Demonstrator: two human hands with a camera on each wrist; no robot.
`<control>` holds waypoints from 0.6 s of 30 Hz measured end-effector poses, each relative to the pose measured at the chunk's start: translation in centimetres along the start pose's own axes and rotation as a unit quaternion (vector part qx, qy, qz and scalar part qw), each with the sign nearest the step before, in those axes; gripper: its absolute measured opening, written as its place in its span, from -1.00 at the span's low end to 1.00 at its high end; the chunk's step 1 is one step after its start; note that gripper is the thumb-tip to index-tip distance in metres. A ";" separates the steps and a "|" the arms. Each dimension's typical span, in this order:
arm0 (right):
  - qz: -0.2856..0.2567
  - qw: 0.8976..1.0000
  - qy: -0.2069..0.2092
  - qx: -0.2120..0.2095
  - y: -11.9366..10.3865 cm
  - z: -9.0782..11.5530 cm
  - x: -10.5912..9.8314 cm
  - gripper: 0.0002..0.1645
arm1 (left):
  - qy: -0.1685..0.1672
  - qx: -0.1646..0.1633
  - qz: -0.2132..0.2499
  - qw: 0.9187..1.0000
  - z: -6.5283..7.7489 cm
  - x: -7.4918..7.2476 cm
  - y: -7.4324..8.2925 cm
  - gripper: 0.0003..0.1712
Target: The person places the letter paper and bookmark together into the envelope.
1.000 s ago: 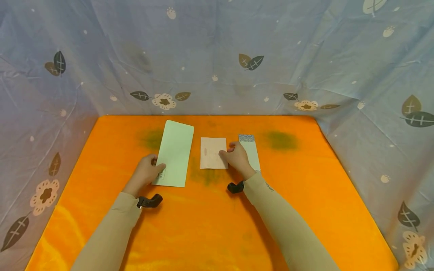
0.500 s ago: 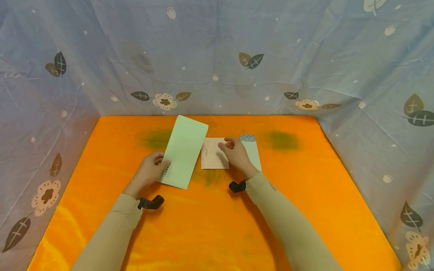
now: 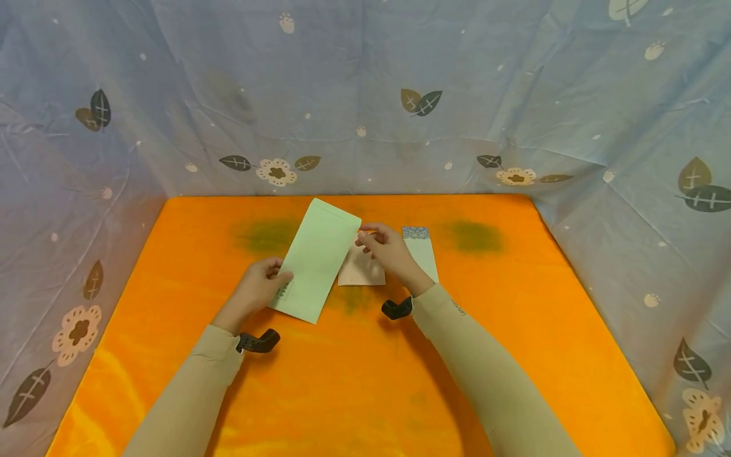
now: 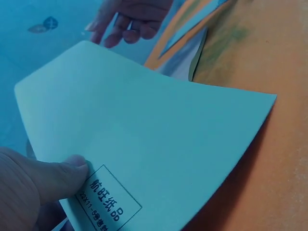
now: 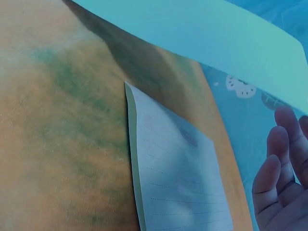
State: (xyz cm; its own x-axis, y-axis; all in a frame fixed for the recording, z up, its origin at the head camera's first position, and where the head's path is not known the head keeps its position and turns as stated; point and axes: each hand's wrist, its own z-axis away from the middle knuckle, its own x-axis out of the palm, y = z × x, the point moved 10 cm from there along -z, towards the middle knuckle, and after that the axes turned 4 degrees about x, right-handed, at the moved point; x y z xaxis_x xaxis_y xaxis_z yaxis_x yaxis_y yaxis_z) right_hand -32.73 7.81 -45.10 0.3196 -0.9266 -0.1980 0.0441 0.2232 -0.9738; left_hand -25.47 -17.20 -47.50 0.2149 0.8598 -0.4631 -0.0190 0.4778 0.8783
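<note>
A pale green envelope (image 3: 320, 260) is tilted above the table, a small printed box at its lower corner. My left hand (image 3: 259, 289) pinches its lower left edge; the thumb (image 4: 62, 178) lies on the front beside the print, and the other fingers are mostly hidden behind. My right hand (image 3: 388, 251) is at the envelope's upper right corner, fingers loosely bent; whether it touches the paper I cannot tell. Below that hand lies a small pinkish-white notepad (image 5: 178, 178) with dotted ruled lines, partly covered by the envelope and hand in the head view.
A narrow white paper piece (image 3: 421, 254) with a grey-blue patterned end lies right of the notepad, partly behind my right hand. An orange cloth (image 3: 320, 387) with green stains covers the table. Grey-blue patterned curtains (image 3: 365, 82) stand at the back and both sides.
My left hand has lifted the envelope, moved it right and tilted it rightward, over part of the notepad. My right hand has left the notepad and risen toward the envelope's upper right corner.
</note>
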 end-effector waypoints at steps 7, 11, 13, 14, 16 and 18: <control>-0.013 1.000 0.003 -0.007 -0.6 0.2 0.2 -0.59 | -0.010 -0.002 -0.005 1.000 0.0 0.1 0.1 -0.65; -0.007 1.000 0.002 -0.010 -0.6 0.4 0.4 -0.64 | -0.012 -0.006 -0.022 1.000 0.2 -0.1 0.2 -0.55; -0.002 1.000 0.002 -0.010 -0.5 0.4 0.4 -0.66 | -0.007 -0.005 -0.033 0.999 0.2 -0.4 0.3 -0.48; -0.001 1.000 0.001 -0.011 -0.4 0.5 0.4 -0.67 | -0.003 -0.004 -0.036 0.999 0.3 -0.6 0.4 -0.46; -0.003 1.000 -0.003 -0.016 -0.4 0.6 0.5 -0.68 | 0.010 0.001 -0.041 0.999 0.3 -1.0 0.6 -0.44; 0.000 1.000 -0.006 -0.021 -0.3 0.8 0.6 -0.69 | 0.025 0.009 -0.047 0.999 0.2 -1.5 0.9 -0.46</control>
State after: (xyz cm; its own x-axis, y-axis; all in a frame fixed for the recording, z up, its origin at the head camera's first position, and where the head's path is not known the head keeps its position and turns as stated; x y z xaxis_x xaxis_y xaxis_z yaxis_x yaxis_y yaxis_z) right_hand -31.84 7.47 -44.87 0.3301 -0.9233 -0.1962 0.0043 0.2094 -0.9778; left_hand -25.56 -18.08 -46.05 0.1665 0.8191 -0.5489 0.0175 0.5541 0.8323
